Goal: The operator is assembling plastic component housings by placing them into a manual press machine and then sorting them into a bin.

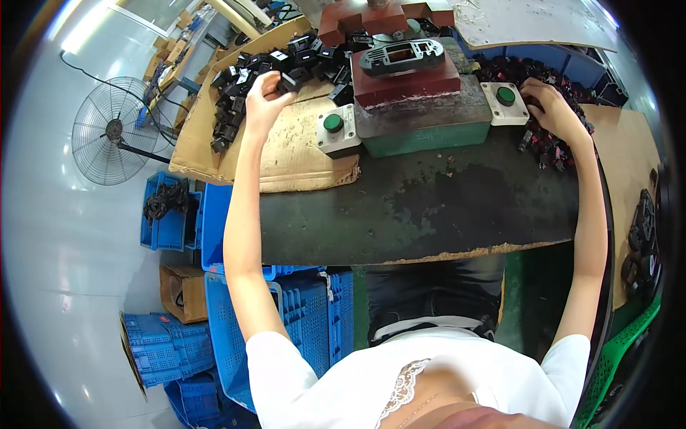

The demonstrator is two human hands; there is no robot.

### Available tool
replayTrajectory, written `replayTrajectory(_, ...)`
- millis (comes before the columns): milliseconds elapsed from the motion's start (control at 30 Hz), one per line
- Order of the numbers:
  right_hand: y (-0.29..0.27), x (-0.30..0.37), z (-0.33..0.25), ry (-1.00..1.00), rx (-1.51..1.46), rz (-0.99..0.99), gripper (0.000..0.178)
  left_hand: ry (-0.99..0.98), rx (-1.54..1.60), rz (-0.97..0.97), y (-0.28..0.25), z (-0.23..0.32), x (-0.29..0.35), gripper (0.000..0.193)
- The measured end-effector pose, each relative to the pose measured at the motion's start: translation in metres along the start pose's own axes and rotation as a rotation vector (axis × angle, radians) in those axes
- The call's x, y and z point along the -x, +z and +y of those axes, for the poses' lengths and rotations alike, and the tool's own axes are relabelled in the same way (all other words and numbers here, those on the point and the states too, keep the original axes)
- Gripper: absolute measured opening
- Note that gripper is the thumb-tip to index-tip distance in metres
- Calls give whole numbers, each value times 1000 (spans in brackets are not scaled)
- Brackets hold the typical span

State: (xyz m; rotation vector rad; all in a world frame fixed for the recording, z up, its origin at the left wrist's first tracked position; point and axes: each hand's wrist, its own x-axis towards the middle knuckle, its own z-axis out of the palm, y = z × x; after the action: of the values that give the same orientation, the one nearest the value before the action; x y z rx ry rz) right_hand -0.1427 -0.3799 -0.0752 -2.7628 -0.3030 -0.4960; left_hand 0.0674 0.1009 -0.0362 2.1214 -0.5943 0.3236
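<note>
My left hand is raised over the cardboard on the left, its fingers closed around a small black plastic part. Behind it lies a heap of similar black plastic parts. My right hand is at the pile of small black and red parts, beside the right button box. Its fingers are curled together, and whatever they hold is hidden. Between my hands, a long black plastic housing with openings lies on the dark red block of a press. Another button box with a green button stands left of the block.
A green metal base carries the red block, under the press's upper red block. A cardboard tray edges the left side. Blue crates stand below the table edge. A fan is at far left.
</note>
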Motion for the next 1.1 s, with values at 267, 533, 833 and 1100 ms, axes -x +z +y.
replayTrajectory(267,-11,2,-13,66,-96,-81,35,-45,899,-268,54,96,-11,42)
replayTrajectory(533,-13,0,-13,88,-143,-31,30,259,263,-266,91,113,-16,42)
replayTrajectory(833,-26,-6,-28,67,-831,150,25,373,142,-210,96,113,-13,43)
replayTrajectory(1100,-22,-7,-20,129,-897,121,26,551,122,-218,103,115,-17,32)
